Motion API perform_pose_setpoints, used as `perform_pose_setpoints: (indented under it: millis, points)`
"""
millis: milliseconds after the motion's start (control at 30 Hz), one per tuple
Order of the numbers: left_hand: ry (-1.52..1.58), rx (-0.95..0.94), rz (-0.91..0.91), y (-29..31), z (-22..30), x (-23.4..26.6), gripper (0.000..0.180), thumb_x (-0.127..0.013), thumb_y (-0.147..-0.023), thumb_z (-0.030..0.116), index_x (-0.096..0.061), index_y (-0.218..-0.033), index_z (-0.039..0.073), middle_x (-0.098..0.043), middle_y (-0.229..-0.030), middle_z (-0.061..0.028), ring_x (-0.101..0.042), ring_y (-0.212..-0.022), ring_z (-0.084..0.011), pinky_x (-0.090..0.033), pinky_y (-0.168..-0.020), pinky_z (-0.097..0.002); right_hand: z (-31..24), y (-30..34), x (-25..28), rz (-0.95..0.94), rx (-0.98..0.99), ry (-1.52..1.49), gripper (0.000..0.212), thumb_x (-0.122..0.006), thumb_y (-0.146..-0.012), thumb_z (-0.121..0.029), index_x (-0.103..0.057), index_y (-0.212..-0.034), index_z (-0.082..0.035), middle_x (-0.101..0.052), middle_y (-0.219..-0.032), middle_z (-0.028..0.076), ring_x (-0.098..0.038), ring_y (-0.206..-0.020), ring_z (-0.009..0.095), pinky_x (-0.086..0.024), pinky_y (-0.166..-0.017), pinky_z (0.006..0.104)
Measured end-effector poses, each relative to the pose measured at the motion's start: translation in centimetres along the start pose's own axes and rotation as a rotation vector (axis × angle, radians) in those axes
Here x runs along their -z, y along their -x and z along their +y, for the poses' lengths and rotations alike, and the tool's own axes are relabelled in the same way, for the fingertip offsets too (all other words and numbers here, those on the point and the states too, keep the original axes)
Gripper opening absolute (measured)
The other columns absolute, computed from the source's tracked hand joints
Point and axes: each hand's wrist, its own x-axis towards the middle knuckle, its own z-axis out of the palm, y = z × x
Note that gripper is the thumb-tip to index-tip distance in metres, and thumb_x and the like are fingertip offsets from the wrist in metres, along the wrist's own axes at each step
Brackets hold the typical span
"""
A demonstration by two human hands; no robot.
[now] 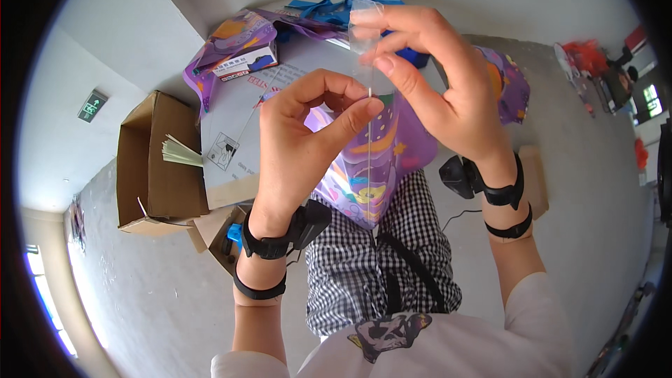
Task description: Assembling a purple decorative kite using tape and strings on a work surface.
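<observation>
Above my lap, my left hand (308, 115) is closed, thumb and index finger pinching the upper end of a thin white stick (369, 161). The stick runs down along a purple printed plastic sheet (357, 175) with stars and colourful shapes, which hangs over my knees. Higher up, my right hand (427, 63) holds a strip of clear tape (365, 36) between its bent fingers and thumb. The strip's lower end hangs close above the stick's tip; whether they touch I cannot tell.
Beyond my knees stands a grey-white surface (241, 122) bearing another purple sheet (238, 31), a small box (245, 61) and blue straps (329, 8). To the left are an open cardboard box (164, 189) and a bunch of pale sticks (182, 152). Another purple piece (507, 87) lies right.
</observation>
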Motion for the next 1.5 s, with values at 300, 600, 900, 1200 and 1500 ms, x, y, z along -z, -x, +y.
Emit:
perform_pose_setpoints:
  millis: [300,600,900,1200,1500]
  points:
    - [-0.087,-0.096,-0.006,4.3,3.2,-1.3,0.013,-0.078,-0.079,0.006,-0.069,-0.085,-0.001,-0.066,-0.076,0.0013,-0.054,-0.068,-0.0055,-0.045,-0.064,-0.0212,-5.0,-1.0,3.6,0.023,0.38,0.444,0.028,-0.059,-0.087,0.0,-0.058,-0.115,-0.004,-0.064,-0.111,0.012,-0.062,-0.101,0.028,-0.049,-0.086,0.0359]
    - [-0.069,-0.069,-0.064,5.2,4.6,-1.4,0.012,-0.077,-0.078,0.004,-0.068,-0.084,-0.001,-0.066,-0.076,0.0009,-0.053,-0.068,-0.0058,-0.045,-0.064,-0.0214,-8.0,1.2,4.9,0.156,-0.059,0.558,0.039,-0.059,-0.087,0.003,-0.05,-0.125,-0.001,-0.061,-0.109,0.016,-0.062,-0.104,0.028,-0.049,-0.088,0.0339]
    - [-0.148,-0.132,0.033,6.0,4.8,-1.2,0.017,-0.078,-0.075,0.001,-0.067,-0.088,-0.001,-0.066,-0.081,-0.001,-0.053,-0.071,-0.0098,-0.045,-0.066,-0.0237,-6.6,4.3,3.4,-0.154,-0.437,-0.537,0.034,-0.07,-0.09,-0.028,-0.066,-0.108,0.0,-0.067,-0.103,0.005,-0.062,-0.099,0.012,-0.05,-0.086,0.027]
    - [-0.166,-0.085,-0.049,6.6,4.4,-2.3,0.022,-0.077,-0.074,0.0,-0.067,-0.094,0.001,-0.065,-0.08,-0.0014,-0.054,-0.071,-0.0101,-0.046,-0.067,-0.0245,-6.9,3.9,2.2,0.006,-0.564,-0.69,0.022,-0.068,-0.09,-0.016,-0.065,-0.102,0.002,-0.067,-0.098,0.007,-0.063,-0.096,0.014,-0.049,-0.088,0.0294]
    - [-0.15,-0.265,-0.088,4.4,3.8,-3.5,0.024,-0.078,-0.076,0.006,-0.067,-0.097,0.002,-0.065,-0.087,-0.0049,-0.059,-0.083,-0.0136,-0.048,-0.072,-0.0248,-6.9,3.5,3.7,0.091,-0.519,-0.658,0.008,-0.063,-0.089,-0.006,-0.062,-0.095,-0.003,-0.063,-0.092,0.005,-0.059,-0.09,0.013,-0.044,-0.084,0.0282]
